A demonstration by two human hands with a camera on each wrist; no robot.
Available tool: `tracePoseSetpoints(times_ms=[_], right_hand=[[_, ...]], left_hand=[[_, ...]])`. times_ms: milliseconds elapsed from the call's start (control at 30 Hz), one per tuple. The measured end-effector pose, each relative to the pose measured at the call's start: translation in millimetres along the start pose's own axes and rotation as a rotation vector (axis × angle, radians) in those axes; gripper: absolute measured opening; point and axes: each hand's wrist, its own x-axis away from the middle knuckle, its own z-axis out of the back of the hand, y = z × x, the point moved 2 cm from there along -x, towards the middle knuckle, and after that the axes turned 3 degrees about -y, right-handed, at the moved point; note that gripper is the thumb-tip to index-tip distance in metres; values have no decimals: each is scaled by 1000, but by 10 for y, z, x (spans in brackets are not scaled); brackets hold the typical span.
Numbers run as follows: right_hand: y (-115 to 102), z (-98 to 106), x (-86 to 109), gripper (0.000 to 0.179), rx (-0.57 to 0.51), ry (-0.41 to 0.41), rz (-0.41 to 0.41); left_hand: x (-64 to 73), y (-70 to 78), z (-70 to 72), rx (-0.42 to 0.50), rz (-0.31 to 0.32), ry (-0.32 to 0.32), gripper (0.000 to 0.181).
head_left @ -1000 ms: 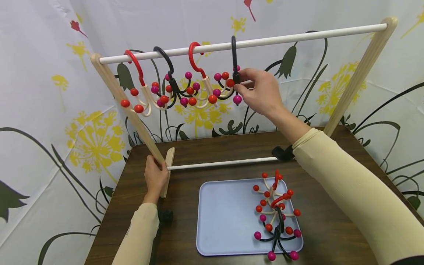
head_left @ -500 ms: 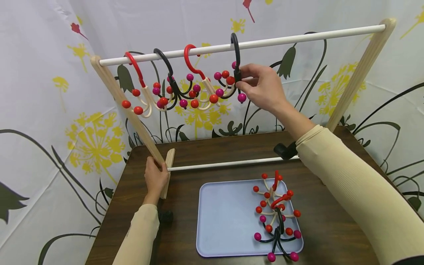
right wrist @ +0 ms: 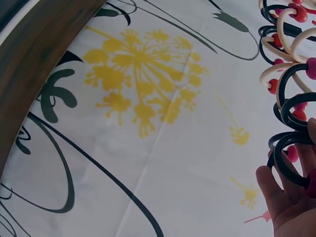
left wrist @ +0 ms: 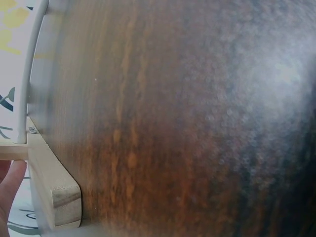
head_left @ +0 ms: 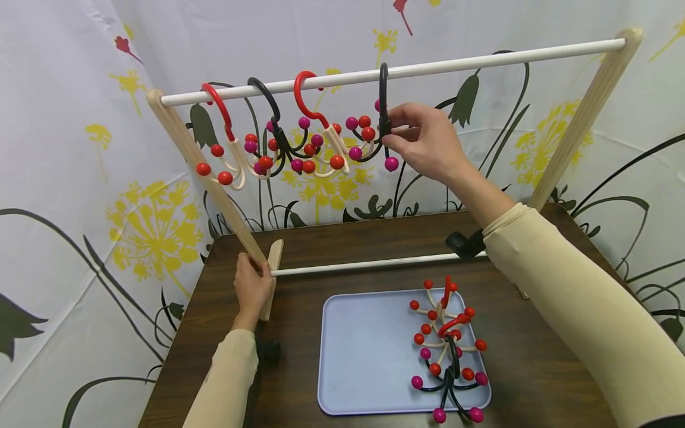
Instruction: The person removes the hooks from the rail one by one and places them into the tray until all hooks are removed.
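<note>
My right hand (head_left: 428, 142) pinches the stem of a black hook hanger (head_left: 383, 89), whose curved top loops over the white rail (head_left: 481, 61). Black prongs with magenta balls spread below the fingertips; the right wrist view shows several black loops (right wrist: 289, 158) around the fingers. To its left hang a red-hooked hanger with cream prongs (head_left: 306, 98), a black one (head_left: 267, 98) and another red one (head_left: 218, 107). Low on the rack, my left hand (head_left: 251, 291) grips the wooden upright (head_left: 209, 184) just above its foot (left wrist: 54, 182).
A pale blue tray (head_left: 364, 356) lies in front on the dark wooden table (head_left: 299, 333). Two red-hooked hangers (head_left: 453, 324) and a black one (head_left: 448, 380) lie at its right side. A lower white bar (head_left: 364, 264) joins the rack's sides; a patterned curtain (head_left: 80, 71) hangs behind.
The black hanger in my right hand has shifted slightly right, its hook rising and then dropping over the rail. The red hook beside it has slid a little left. My left hand stays put.
</note>
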Motion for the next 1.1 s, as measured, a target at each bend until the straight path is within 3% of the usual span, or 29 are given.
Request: tracePoseSetpoints(times_ms=[300, 500, 1100], right_hand=[[122, -130, 98, 24, -63, -15, 30], [209, -244, 139, 24, -70, -40, 41], [377, -345, 237, 32, -60, -78, -39]], left_hand=[[-50, 21, -6, 9, -8, 4, 26], [-14, 12, -18, 2, -5, -3, 26], [2, 4, -4, -6, 30, -7, 26]])
